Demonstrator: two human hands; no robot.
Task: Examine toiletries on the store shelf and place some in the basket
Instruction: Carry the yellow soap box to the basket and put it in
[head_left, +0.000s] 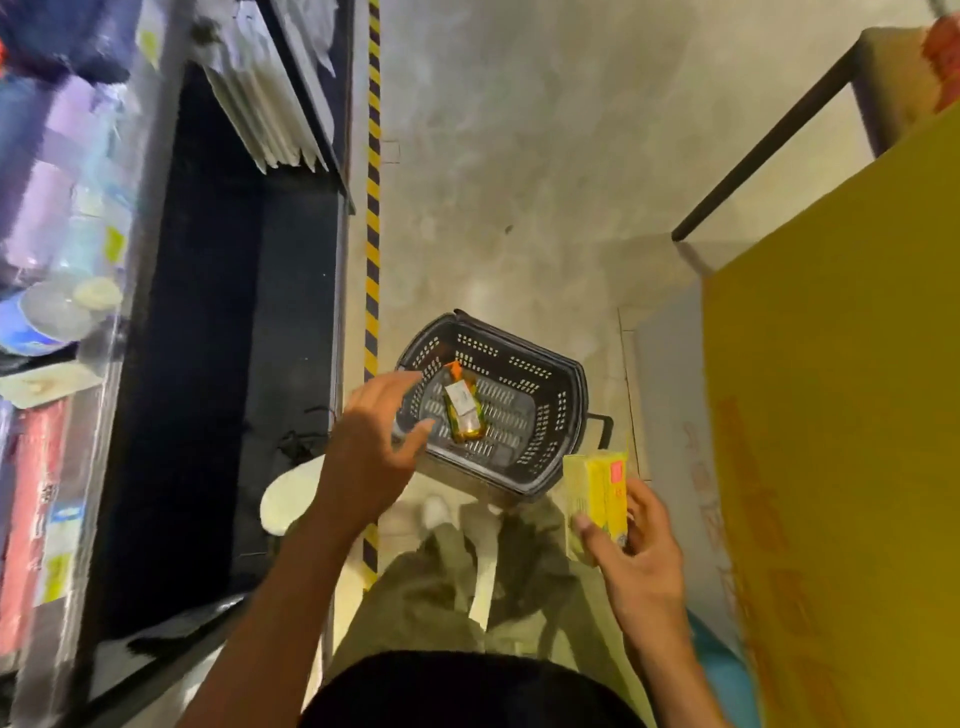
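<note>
Black perforated plastic basket (519, 364) on the floor holds a yellow-orange packet (464, 410). Left hand (374, 447) hovers over its near-left rim, fingers apart, empty. Right hand (644, 551) pinches a pale yellow cardboard box (595, 488): likely light, stiff, best gripped by its long sides.

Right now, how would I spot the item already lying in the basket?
Find the black perforated basket on the grey floor beside the striped tape. Inside lies one packet, the only item there: orange and yellow with a white label, unlike the yellow box held outside.
</note>
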